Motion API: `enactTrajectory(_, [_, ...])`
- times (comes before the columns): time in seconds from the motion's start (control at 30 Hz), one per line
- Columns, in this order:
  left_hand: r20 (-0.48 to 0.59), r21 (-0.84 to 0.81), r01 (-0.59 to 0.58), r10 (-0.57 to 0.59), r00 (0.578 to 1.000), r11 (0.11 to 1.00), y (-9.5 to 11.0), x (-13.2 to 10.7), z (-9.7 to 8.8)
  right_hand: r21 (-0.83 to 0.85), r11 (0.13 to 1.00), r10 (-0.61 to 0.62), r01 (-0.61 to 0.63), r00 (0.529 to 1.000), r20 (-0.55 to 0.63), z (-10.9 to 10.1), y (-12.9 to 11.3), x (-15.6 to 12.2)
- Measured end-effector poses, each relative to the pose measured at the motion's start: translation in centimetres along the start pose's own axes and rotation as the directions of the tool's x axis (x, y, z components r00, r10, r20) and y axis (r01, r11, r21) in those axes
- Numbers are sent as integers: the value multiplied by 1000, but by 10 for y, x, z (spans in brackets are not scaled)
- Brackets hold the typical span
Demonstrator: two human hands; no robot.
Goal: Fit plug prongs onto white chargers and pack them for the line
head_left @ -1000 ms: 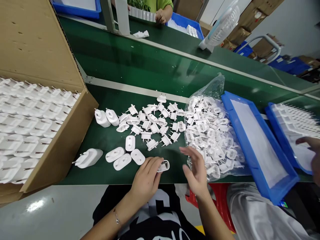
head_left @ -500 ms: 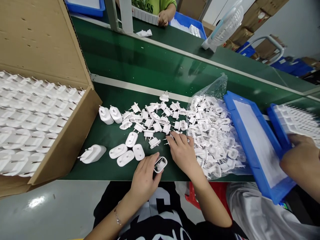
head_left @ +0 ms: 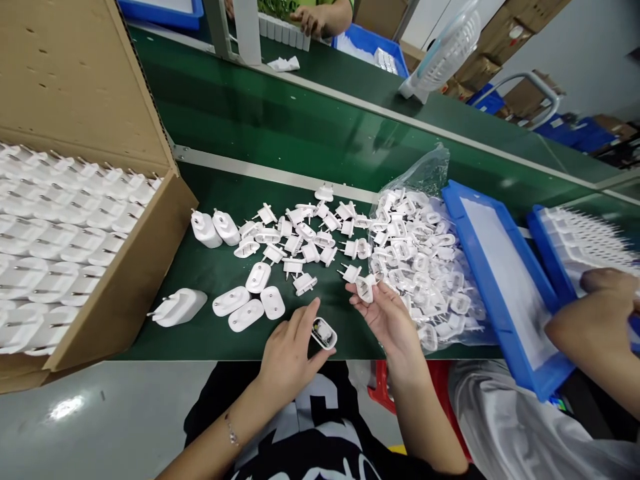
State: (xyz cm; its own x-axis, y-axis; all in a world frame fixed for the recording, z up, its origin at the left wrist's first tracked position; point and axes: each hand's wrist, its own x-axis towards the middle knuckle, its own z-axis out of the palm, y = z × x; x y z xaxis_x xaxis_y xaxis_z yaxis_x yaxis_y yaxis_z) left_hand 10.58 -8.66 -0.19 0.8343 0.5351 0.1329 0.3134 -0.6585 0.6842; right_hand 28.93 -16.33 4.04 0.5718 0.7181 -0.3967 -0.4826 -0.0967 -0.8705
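Note:
My left hand (head_left: 290,347) grips a white charger housing (head_left: 325,333) near the bench's front edge. The housing's open end faces up and shows parts inside. To its right, my right hand (head_left: 383,313) pinches a white plug cover with pins (head_left: 365,288) between thumb and fingers. Loose plug covers (head_left: 295,233) lie scattered beyond both hands. Several white chargers (head_left: 246,315) stand in a cluster left of my left hand, their pin ends hidden or too small to make out fully. One charger (head_left: 179,307) lies on its side farther left.
A cardboard box (head_left: 165,233) packed with rows of chargers stands at left. A clear bag (head_left: 430,267) of plug covers lies at right, beside a blue tray (head_left: 505,280). A neighbour's hand (head_left: 595,320) works at far right. Across the partition are another person's hand (head_left: 313,20) and a white fan (head_left: 445,50).
My right hand has lifted a plug cover from the pile and turned palm up. My left hand has tilted the housing slightly. The person across has moved a hand over the white row.

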Motion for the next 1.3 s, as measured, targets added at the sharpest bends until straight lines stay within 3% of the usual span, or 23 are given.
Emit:
enactTrajectory(0.1, [2,12,-12,12,1000,1000,1,-1,-1,-56,996,-66,65,998,-18,1,5,-5])
enactTrajectory(0.23, [33,-42,-37,38,999,998,-1,-5,-8,-295,931,-233,216,972,-23,1,10,-18])
enactTrajectory(0.37, [-41,-33,-50,49,998,998,-3,-7,-3,-452,859,-223,240,971,90,1,11,-27])
enactTrajectory(0.5, [-80,-42,-30,26,996,999,-2,-7,2,-526,816,-136,240,964,229,0,5,-34])
enactTrajectory(0.57, [-83,-46,-27,23,996,999,-2,-8,2,-645,699,-189,308,950,249,0,-1,-39])
enactTrajectory(0.67, [-73,-45,-32,29,997,998,-2,-7,1,-773,446,-343,451,884,318,3,-8,-46])
enactTrajectory(0.73, [-67,-49,-38,35,997,998,-3,-7,0,-774,383,-347,504,855,385,6,-10,-49])
enactTrajectory(0.93, [-62,-77,-39,34,997,996,-3,-7,1,-724,347,-243,596,803,545,17,-4,-50])
enactTrajectory(1.2, [-70,-84,-40,35,997,996,-2,-6,2,-722,349,-226,597,801,554,19,3,-47])
enactTrajectory(1.3, [-65,-88,-43,38,997,995,-1,-6,0,-739,302,-179,602,797,576,21,-3,-47])
